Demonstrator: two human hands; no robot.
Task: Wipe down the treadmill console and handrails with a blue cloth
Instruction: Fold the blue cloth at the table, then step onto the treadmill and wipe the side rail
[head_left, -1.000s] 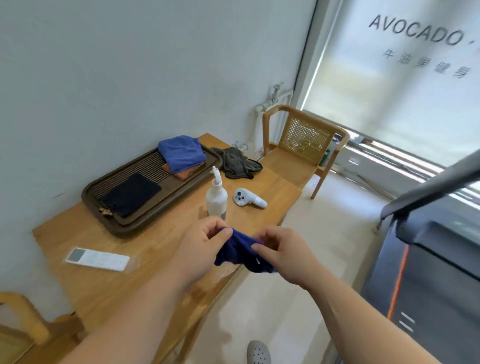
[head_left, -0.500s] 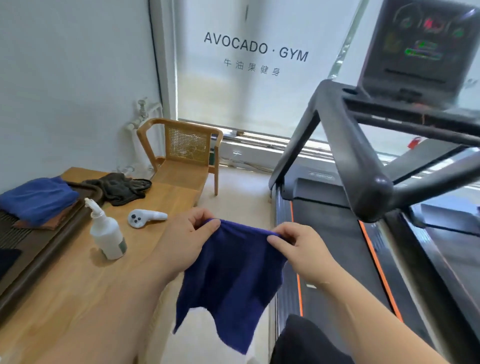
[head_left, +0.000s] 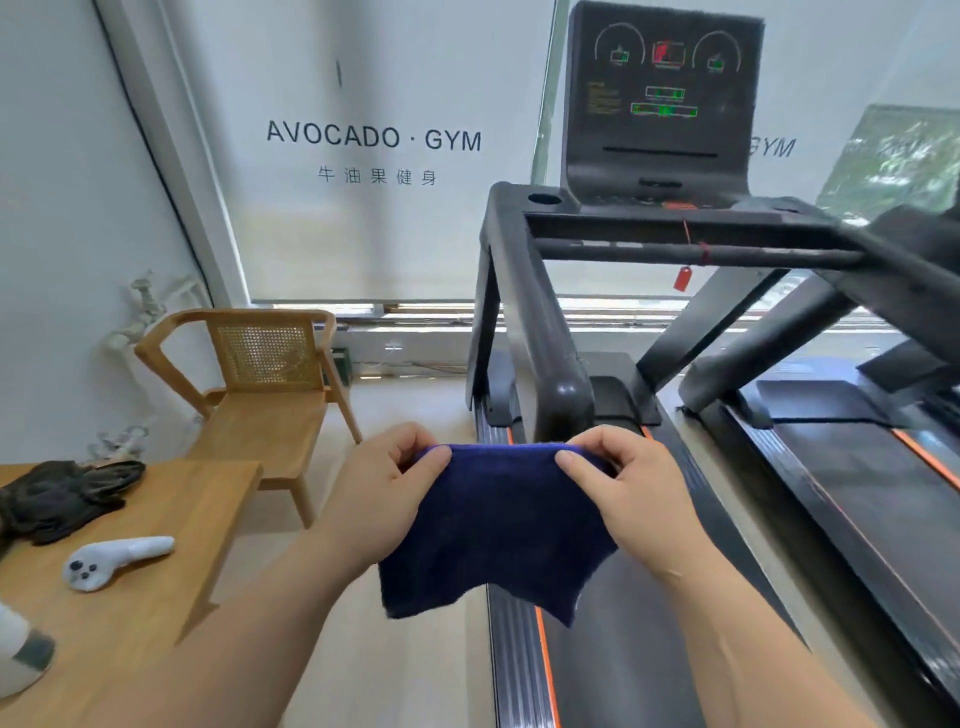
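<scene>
both hands pinch the cloth (head_left: 498, 530) by its top edge: left hand (head_left: 387, 499), right hand (head_left: 631, 499), fingers (head_left: 410, 441) curled on it. it hangs spread in front of me, just short of the near handrail (head_left: 535, 322) end. risk: the pinch is light, so a hard wipe could pull it free, and loose corners could snag the red tag (head_left: 682, 279) below the console (head_left: 662, 104). vs 0.5 s ago: same grip, i've turned toward the treadmill, worktop (head_left: 171, 519) mostly out of view.

Bottle (head_left: 16, 667) half off-frame, btm-L.
</scene>
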